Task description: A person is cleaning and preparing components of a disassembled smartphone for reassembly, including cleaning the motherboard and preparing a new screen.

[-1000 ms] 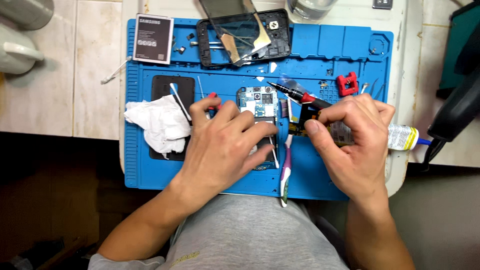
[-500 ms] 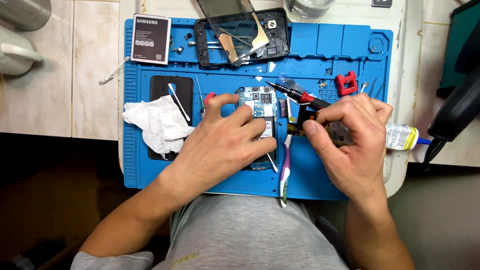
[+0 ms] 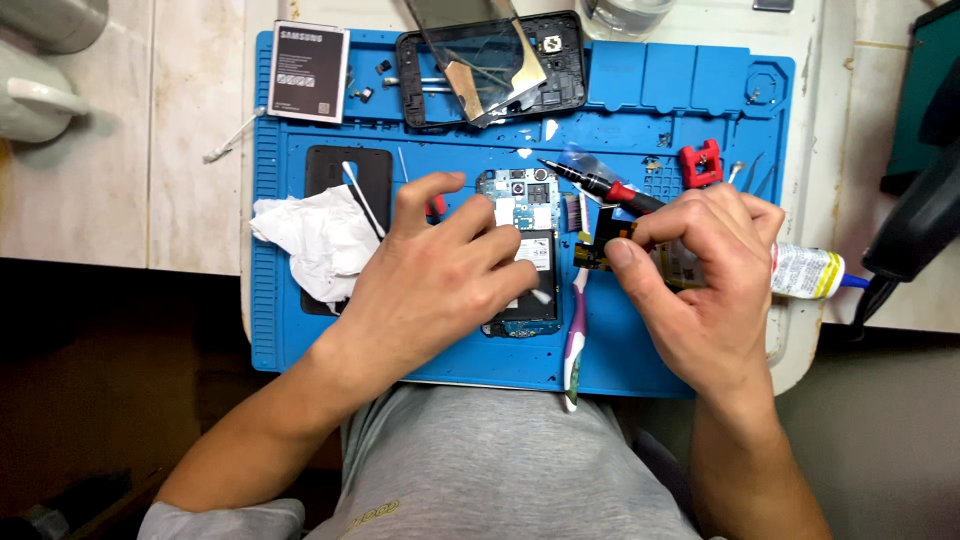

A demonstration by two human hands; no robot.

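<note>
An opened phone (image 3: 520, 200) with its circuit board bare lies in the middle of a blue repair mat (image 3: 700, 90). My left hand (image 3: 440, 285) lies across the phone, its fingers pressing on the lower half. Just right of the phone, my right hand (image 3: 705, 270) pinches a small black and yellow part (image 3: 598, 248) between thumb and forefinger. A black and red screwdriver (image 3: 590, 180) slants from the phone's top right corner in under my right hand; I cannot tell whether the hand grips it.
At the mat's top are a battery (image 3: 308, 72) and a black phone frame with a loose screen (image 3: 490, 70). A crumpled tissue (image 3: 305, 235), cotton swab (image 3: 362, 200) and black cover (image 3: 330, 170) lie left. A purple toothbrush (image 3: 574, 345), red clip (image 3: 700, 163) and white tube (image 3: 808, 272) are nearby.
My left hand has shifted a little on the phone and its forefinger now stretches up and left. My right hand keeps the small part in about the same place.
</note>
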